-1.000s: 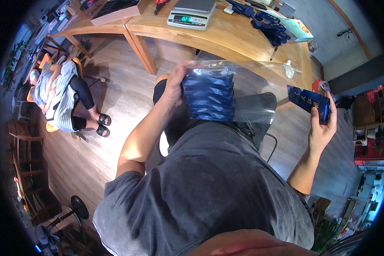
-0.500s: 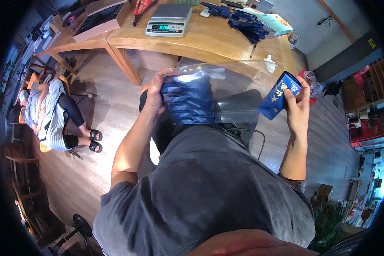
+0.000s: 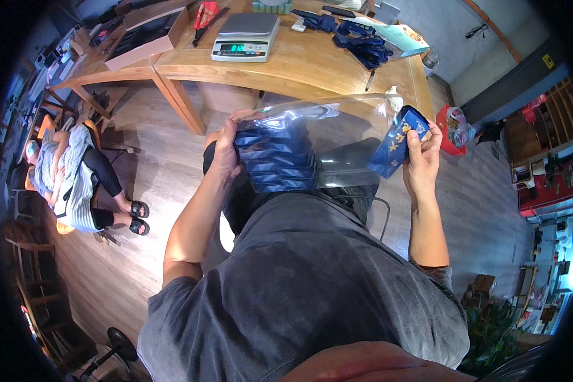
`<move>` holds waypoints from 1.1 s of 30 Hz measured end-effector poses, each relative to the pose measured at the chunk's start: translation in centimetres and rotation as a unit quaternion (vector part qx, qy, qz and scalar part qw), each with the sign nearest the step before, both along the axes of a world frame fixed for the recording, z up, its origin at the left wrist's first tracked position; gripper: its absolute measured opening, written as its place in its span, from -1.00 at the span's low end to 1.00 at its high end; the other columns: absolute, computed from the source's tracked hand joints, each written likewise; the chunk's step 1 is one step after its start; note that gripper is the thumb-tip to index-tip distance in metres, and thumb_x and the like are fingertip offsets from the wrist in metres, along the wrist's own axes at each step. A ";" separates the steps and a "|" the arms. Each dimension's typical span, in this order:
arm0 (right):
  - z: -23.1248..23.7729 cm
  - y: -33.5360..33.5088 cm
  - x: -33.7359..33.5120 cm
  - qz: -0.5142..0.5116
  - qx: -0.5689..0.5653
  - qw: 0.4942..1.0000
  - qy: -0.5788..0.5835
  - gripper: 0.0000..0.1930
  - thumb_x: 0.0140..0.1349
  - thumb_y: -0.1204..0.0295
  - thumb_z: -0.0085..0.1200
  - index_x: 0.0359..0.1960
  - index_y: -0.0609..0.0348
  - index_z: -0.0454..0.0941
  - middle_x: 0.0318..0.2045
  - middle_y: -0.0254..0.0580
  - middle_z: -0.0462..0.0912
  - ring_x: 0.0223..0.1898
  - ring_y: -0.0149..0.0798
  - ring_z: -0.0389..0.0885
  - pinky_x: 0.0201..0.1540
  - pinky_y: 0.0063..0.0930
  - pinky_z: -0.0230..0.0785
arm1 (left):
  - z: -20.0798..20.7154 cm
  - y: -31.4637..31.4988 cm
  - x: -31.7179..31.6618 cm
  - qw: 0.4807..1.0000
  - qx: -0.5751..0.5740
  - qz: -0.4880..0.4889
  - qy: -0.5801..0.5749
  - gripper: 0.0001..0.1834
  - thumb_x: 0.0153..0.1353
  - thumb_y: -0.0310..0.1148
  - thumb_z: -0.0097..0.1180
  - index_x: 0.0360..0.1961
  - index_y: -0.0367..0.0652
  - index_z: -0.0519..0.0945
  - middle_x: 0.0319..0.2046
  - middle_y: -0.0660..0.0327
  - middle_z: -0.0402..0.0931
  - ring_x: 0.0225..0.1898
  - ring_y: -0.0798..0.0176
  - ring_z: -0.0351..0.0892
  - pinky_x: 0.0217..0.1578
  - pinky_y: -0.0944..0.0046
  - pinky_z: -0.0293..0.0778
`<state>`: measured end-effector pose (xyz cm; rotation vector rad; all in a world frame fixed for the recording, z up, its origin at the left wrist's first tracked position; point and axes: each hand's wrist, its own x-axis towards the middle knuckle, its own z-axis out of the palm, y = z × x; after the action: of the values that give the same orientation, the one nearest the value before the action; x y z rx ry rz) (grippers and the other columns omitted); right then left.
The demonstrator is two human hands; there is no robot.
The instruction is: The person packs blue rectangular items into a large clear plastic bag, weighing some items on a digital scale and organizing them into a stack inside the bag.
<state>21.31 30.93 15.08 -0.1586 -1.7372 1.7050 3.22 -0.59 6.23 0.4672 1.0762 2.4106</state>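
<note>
A clear plastic bag [image 3: 344, 130] lies sideways over my lap, and my left hand [image 3: 226, 151] is closed on its left end. Inside that end, several dark blue foil packets [image 3: 277, 160] sit stacked in a row. My right hand [image 3: 421, 160] pinches one more blue packet [image 3: 393, 145] with gold lettering, thumb on its front. This packet is tilted at the bag's right end and overlaps the edge of the film; whether it is inside the mouth I cannot tell.
On the wooden table [image 3: 299, 79] ahead stand a digital scale [image 3: 243, 46], an open box [image 3: 148, 38], red-handled scissors [image 3: 204, 19] and a heap of blue packets [image 3: 363, 41]. A red bin [image 3: 451, 141] is at the right. Another person [image 3: 76, 172] sits at the left.
My right hand has brought its packet leftward, up to the bag's right end. The scale's reading has changed. My left hand keeps its grip on the bag.
</note>
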 end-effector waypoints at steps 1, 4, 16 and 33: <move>0.1 0.2 -0.1 0.024 -0.023 0.999 0.011 -0.48 0.40 0.37 0.04 0.31 0.13 0.12 -0.01 -0.12 0.54 -0.10 -0.38 0.57 -0.05 -0.48 0.49 | -0.1 0.0 -0.1 1.000 0.002 -0.005 0.003 -0.18 0.17 0.33 0.06 0.13 -0.22 0.38 0.01 0.07 0.55 0.07 0.13 0.51 0.02 0.08 0.54; 1.0 -0.5 -0.3 0.054 -0.072 0.996 0.008 -0.52 0.40 0.33 0.04 0.28 0.11 0.19 0.00 -0.16 0.55 -0.09 -0.34 0.62 -0.01 -0.28 0.57 | 0.0 0.0 0.1 0.999 0.019 -0.014 -0.036 -0.19 0.17 0.31 0.09 0.14 -0.19 0.38 0.00 0.08 0.54 0.06 0.13 0.51 0.01 0.05 0.55; 1.1 0.0 0.8 0.046 -0.081 0.991 -0.091 -0.60 0.32 0.43 0.16 0.15 0.24 0.39 -0.14 -0.14 0.66 -0.18 -0.39 0.65 -0.13 -0.56 0.53 | -0.4 0.2 -0.1 0.999 0.013 -0.020 -0.029 -0.24 0.16 0.30 0.12 0.11 -0.14 0.42 0.01 0.09 0.53 0.05 0.15 0.53 0.04 0.07 0.52; 4.6 -1.6 -0.8 0.408 -0.310 0.812 -0.280 -0.35 0.27 0.58 0.08 0.38 0.38 0.10 0.06 0.09 0.53 -0.18 -0.07 0.69 -0.20 -0.45 0.64 | 1.2 -0.5 -0.4 0.993 -0.030 -0.036 0.109 -0.06 -0.04 0.40 0.24 0.09 -0.22 0.39 0.05 -0.06 0.51 0.10 0.09 0.51 0.12 0.09 0.46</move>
<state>20.50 29.32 19.73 -0.2411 -1.6583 3.1108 2.86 -1.07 7.46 0.7485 1.1977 2.2964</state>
